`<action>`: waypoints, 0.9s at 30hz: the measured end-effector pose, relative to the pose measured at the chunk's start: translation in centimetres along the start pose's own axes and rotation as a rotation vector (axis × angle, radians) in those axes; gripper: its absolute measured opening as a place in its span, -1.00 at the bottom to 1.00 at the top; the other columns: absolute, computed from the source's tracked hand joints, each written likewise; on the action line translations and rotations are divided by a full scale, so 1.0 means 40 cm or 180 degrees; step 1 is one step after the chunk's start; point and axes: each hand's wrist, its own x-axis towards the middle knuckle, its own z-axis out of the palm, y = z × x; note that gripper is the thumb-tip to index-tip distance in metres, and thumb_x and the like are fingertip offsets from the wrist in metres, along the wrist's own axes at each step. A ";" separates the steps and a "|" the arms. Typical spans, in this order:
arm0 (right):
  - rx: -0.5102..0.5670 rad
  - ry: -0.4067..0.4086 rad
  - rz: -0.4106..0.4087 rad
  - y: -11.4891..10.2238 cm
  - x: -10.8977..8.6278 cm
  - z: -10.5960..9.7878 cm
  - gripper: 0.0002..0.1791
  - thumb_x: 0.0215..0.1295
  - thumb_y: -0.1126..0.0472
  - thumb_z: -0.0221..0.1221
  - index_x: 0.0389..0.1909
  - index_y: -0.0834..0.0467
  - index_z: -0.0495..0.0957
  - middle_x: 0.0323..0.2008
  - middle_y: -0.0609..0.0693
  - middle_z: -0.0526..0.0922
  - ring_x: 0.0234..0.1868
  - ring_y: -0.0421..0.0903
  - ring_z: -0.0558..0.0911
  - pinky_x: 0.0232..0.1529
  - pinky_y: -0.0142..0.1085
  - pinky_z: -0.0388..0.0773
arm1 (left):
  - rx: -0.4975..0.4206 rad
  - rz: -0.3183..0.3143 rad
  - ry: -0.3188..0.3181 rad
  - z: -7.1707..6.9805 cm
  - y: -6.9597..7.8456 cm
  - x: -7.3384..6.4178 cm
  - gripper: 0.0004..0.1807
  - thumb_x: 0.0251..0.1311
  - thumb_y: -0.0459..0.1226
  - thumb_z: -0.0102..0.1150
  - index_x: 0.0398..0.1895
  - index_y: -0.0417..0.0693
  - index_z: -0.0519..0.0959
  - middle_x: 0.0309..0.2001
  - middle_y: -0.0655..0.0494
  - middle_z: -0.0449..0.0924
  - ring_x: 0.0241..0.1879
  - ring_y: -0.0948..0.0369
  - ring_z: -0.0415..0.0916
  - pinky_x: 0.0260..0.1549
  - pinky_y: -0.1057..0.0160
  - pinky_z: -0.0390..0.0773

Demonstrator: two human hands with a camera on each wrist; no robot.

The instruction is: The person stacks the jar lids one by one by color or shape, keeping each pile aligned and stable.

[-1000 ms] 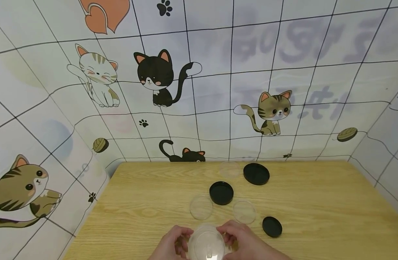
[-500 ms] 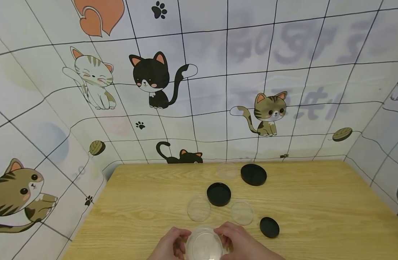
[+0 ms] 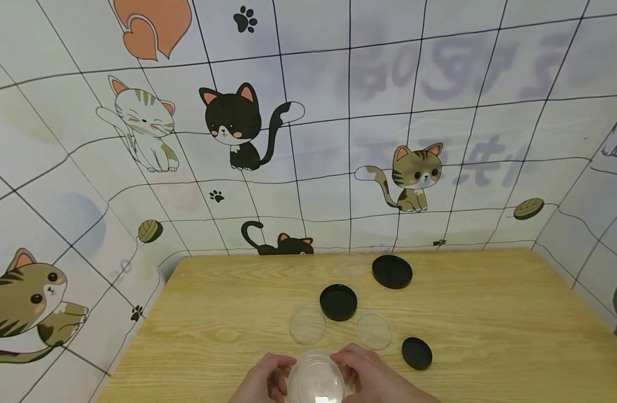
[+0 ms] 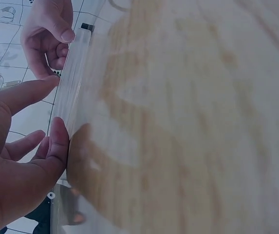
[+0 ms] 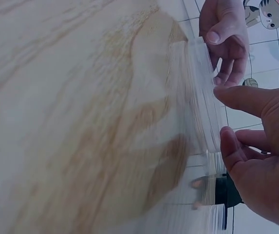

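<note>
At the bottom of the head view a clear round plastic container (image 3: 316, 382) sits between my two hands, near the front of the table. My left hand (image 3: 267, 378) holds its left rim with thumb and fingertips. On the opposite rim, my right hand (image 3: 371, 376) grips it the same way. The left wrist view shows the container (image 4: 74, 73) edge-on, low and ridged along the side, with the left hand's fingertips (image 4: 57, 139) against it. Seen from the right wrist, the container's side (image 5: 203, 97) has stacked-looking layers, and the right thumb and fingers touch it.
Beyond the hands lie three clear discs: one at left (image 3: 307, 324), one at right (image 3: 373, 331), one at the back (image 3: 352, 266). Three black round lids, a large (image 3: 392, 272), a medium (image 3: 338, 302) and a small (image 3: 416, 353), rest on the wooden table (image 3: 223, 313). Cat-printed sheeting (image 3: 328, 140) surrounds it.
The head view has shifted slightly, so everything sits a little further left in it. Both hands keep their hold on the clear container, with hardly any movement.
</note>
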 end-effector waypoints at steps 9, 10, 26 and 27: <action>-0.0477 0.0515 -0.0430 -0.093 -0.014 -0.018 -0.35 0.07 0.33 0.53 0.19 0.36 0.52 -0.14 -0.04 0.54 -0.28 -0.36 0.49 -0.28 -0.39 0.58 | -0.0071 0.0125 0.0002 -0.017 0.020 -0.002 -0.20 -0.11 -0.45 0.59 0.28 -0.26 0.44 0.01 -0.07 0.40 -0.33 0.28 0.49 -0.36 0.35 0.56; -0.0541 0.0574 -0.0490 -0.093 -0.014 -0.022 -0.35 0.06 0.33 0.53 0.19 0.36 0.52 -0.14 -0.02 0.54 -0.29 -0.36 0.49 -0.29 -0.38 0.58 | -0.0052 0.0107 0.0007 -0.020 0.029 0.002 -0.19 -0.10 -0.46 0.59 0.29 -0.24 0.44 0.03 -0.08 0.39 -0.31 0.26 0.48 -0.33 0.35 0.56; -0.0612 0.1231 -0.0251 -0.080 0.015 -0.210 -0.38 0.12 0.30 0.51 0.23 0.24 0.56 0.00 0.16 0.59 -0.26 -0.01 0.56 -0.28 -0.32 0.60 | 0.0221 0.0514 0.0249 -0.058 0.128 0.188 -0.29 0.02 -0.42 0.55 0.30 -0.11 0.49 0.07 -0.10 0.45 -0.02 -0.10 0.43 -0.18 0.24 0.58; -0.0652 0.1268 -0.0262 -0.075 0.022 -0.230 -0.38 0.13 0.31 0.51 0.23 0.26 0.55 0.01 0.17 0.58 -0.26 0.00 0.56 -0.29 -0.31 0.59 | 0.0263 0.0543 0.0274 -0.061 0.130 0.210 -0.29 0.04 -0.41 0.54 0.31 -0.11 0.49 0.08 -0.09 0.46 0.00 -0.13 0.43 -0.16 0.22 0.58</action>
